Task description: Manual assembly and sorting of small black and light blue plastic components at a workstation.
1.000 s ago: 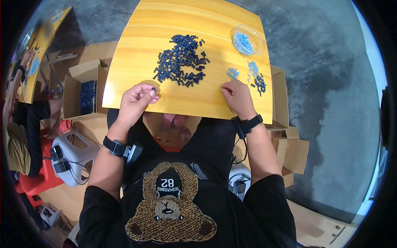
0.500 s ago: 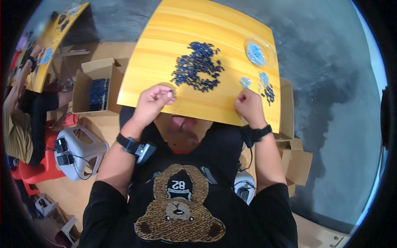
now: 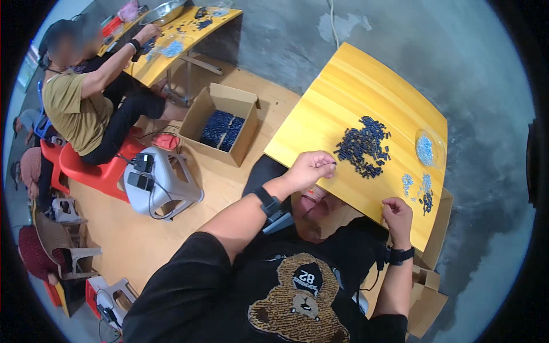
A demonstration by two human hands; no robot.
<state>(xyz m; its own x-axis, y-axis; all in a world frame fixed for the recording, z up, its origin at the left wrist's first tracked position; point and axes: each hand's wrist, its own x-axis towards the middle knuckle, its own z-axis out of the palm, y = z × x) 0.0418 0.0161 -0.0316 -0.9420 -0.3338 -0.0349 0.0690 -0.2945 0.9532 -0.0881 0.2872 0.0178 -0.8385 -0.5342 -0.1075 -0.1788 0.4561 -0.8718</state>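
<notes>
At the near left edge of the yellow wooden table [image 3: 320,120], my left hand [image 3: 311,170] is closed in a pinch. A small dark piece shows at its fingertips. Just beyond it lies a heap of short dark-blue, tube-like pieces [image 3: 361,146]. My right hand [image 3: 398,218] is closed over the near edge, thumb and fingers together; whatever it may hold is too small to make out. Beyond that hand are a few light-blue pieces [image 3: 407,184], another light-blue group [image 3: 426,182], and a little dark cluster [image 3: 426,202].
A clear round dish [image 3: 437,150] of light-blue pieces stands on the table's right. To the left are a cardboard box [image 3: 229,103] of dark pieces, a grey stool [image 3: 163,177] with black devices, and a co-worker [image 3: 80,114] at another table. A cardboard box [image 3: 443,228] sits below the table's right side.
The view has swung left, so the table sits farther right and more of the co-worker's side shows. My left hand is a little closer to the dark heap; both hands stay closed.
</notes>
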